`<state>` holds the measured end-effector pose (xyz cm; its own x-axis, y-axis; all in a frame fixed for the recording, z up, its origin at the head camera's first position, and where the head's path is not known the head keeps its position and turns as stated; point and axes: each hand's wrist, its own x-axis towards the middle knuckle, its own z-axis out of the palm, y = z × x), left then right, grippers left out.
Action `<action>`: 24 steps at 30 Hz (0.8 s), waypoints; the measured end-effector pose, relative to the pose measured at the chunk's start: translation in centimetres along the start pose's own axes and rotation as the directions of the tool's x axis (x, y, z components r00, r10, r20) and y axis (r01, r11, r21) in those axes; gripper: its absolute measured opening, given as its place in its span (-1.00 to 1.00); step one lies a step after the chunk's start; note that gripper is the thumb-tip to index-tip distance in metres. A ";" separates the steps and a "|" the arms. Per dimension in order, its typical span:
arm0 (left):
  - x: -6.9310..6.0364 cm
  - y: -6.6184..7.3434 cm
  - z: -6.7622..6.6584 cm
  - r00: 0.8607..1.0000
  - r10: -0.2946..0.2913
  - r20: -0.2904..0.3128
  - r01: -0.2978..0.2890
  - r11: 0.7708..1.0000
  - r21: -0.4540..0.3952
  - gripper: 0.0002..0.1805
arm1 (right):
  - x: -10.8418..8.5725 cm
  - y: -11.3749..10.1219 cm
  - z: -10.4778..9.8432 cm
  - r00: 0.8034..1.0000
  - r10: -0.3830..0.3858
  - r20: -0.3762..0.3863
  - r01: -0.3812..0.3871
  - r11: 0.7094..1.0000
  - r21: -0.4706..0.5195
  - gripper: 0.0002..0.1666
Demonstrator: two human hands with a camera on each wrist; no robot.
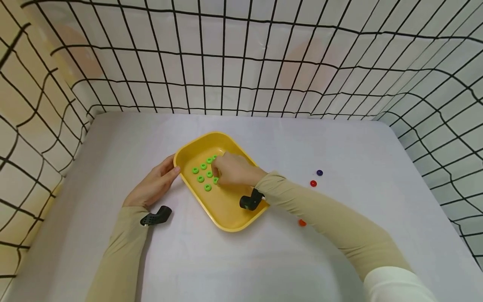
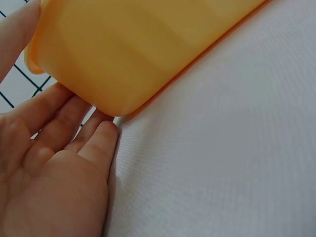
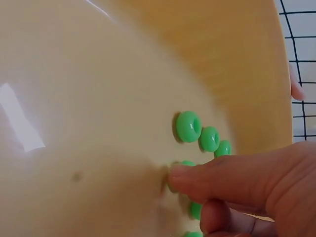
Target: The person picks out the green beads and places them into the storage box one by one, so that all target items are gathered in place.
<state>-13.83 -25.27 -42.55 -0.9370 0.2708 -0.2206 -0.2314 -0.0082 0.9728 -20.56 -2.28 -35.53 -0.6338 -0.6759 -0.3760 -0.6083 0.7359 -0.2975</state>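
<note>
A yellow tray point(image 1: 230, 216) with rounded corners rests on the white-covered table, turned at a slant. Inside it lie several green ring-shaped beads point(image 1: 208, 187) in rough rows, holes visible. My left hand point(image 1: 152, 184) holds the tray's left corner, thumb at the rim and fingers against the outer wall point(image 2: 113, 74). Over the beads, my right hand point(image 1: 235, 170) reaches into the tray. In the right wrist view its thumb and fingers pinch a green bead point(image 3: 187, 163), mostly covered by the thumb. Other green beads point(image 3: 188, 127) sit just beside it.
Right of the tray, a dark blue bead point(image 1: 319, 172) and a red bead point(image 1: 313, 183) lie on the table point(image 1: 358, 167). A red-orange piece point(image 1: 302, 222) is close to the right forearm. Black wire grid point(image 1: 222, 58) stands around the back and sides.
</note>
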 end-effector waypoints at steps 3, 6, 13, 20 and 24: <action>0.0 0.1 0.0 1.000 0.009 0.003 -0.009 1.000 -0.002 -0.24 | 0.0 -0.1 0.0 1.000 0.010 0.001 -0.010 1.000 0.007 -0.89; 0.0 0.1 0.0 1.000 0.008 0.002 -0.008 1.000 -0.007 -0.25 | 0.0 -0.1 0.1 1.000 0.007 -0.007 -0.007 1.000 0.009 -0.91; 0.1 0.1 0.1 1.000 -0.007 -0.009 0.007 1.000 -0.022 -0.25 | -0.1 -0.3 0.3 0.999 0.006 -0.032 -0.006 1.000 0.000 -0.89; 0.1 0.1 0.1 1.000 0.003 0.003 -0.003 1.000 -0.014 -0.24 | -0.1 -0.4 0.4 0.999 0.013 -0.040 -0.013 1.000 -0.011 -0.90; 0.1 0.1 0.0 1.000 0.005 0.014 -0.005 1.000 -0.022 -0.23 | -0.2 -0.5 0.3 0.999 0.027 -0.033 -0.028 1.000 -0.013 -0.91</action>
<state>-13.91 -25.23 -42.48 -0.9344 0.2846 -0.2143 -0.2324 -0.0311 0.9721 -19.98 -2.46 -35.56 -0.6657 -0.6565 -0.3548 -0.5965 0.7538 -0.2755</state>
